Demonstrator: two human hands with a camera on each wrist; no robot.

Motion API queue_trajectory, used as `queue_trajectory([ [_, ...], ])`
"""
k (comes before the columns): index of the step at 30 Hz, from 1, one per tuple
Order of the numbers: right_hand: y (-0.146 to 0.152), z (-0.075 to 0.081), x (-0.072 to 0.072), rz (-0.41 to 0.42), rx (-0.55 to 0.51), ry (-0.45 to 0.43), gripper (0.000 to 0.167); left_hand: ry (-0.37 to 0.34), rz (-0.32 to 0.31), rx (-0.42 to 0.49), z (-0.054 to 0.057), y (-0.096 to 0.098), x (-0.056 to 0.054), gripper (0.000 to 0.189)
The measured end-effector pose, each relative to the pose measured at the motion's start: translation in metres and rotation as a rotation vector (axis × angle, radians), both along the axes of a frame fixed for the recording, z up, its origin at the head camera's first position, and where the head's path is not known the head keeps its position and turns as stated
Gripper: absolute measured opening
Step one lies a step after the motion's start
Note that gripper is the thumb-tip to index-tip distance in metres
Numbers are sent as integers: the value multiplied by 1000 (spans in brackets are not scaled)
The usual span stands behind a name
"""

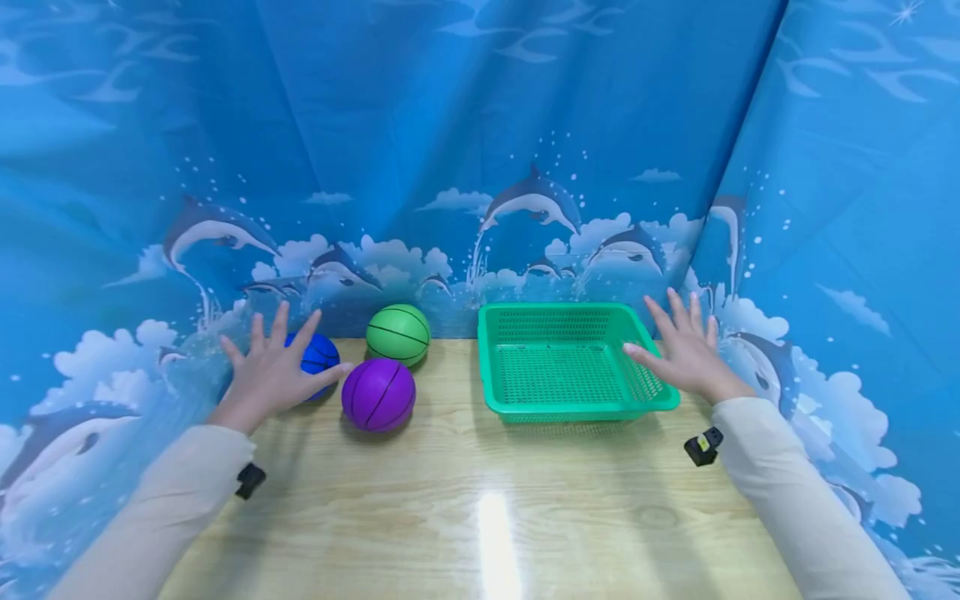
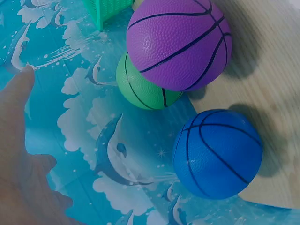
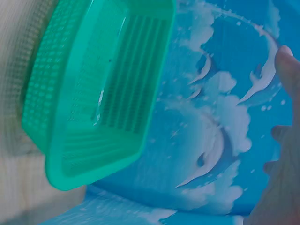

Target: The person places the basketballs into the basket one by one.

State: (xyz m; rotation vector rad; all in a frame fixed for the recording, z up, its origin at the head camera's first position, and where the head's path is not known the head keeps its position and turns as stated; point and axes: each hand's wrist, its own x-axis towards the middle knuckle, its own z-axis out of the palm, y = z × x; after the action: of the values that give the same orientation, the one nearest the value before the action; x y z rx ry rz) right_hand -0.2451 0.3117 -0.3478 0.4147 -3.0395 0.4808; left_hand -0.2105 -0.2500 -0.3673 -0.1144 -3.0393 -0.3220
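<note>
My left hand point(image 1: 275, 367) is spread above the table's left side, its fingers straight and nothing in them. In the head view it partly covers a blue ball point(image 1: 320, 355) with black seam lines. Right of that hand sits a purple ball point(image 1: 378, 395), and a green ball point(image 1: 398, 334) lies behind it; the left wrist view shows all three balls. My right hand point(image 1: 686, 350), fingers also spread, hovers by the right end of a green plastic basket point(image 1: 581, 408). The basket has perforated walls, and no object shows inside it. Neither hand holds anything.
The pale wooden table point(image 1: 420, 508) stretches in front of the balls and basket. A blue curtain point(image 1: 420, 167) printed with dolphins and clouds hangs behind the table and along both sides. Small black devices point(image 1: 702, 447) are worn at both wrists.
</note>
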Motion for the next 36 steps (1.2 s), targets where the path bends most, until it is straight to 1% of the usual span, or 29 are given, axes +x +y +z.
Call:
queue_trajectory([
  [4,14,-10,-8,-15,-86,-23,86,-16,-1,-5,-7,3,-1,105],
  [10,40,-28,-19,-80,-242,-112,85,-62,-5,66,-26,7,-5,109],
  [14,52,-39,-20,-128,-364,-176,83,-81,-11,100,-38,9,-7,111],
  [17,60,-47,-21,-168,-423,-213,83,-96,-13,117,-46,12,-7,113],
  [20,68,-58,-22,-198,-450,-215,81,-115,-9,134,-53,15,-6,114],
  [23,75,-74,-22,-211,-467,-201,78,-130,-1,135,-61,18,-5,114],
  [25,79,-85,-21,-216,-497,-199,75,-133,5,141,-65,20,-4,114],
  [30,83,-110,-14,-252,-677,-252,72,-126,7,194,-77,23,-2,112],
  [31,83,-114,-12,-260,-696,-259,71,-126,7,201,-80,24,-2,112],
  [33,83,-120,-10,-273,-715,-267,69,-129,9,216,-84,24,-1,112],
  [36,82,-129,-8,-289,-717,-273,65,-135,13,226,-90,24,-1,112],
])
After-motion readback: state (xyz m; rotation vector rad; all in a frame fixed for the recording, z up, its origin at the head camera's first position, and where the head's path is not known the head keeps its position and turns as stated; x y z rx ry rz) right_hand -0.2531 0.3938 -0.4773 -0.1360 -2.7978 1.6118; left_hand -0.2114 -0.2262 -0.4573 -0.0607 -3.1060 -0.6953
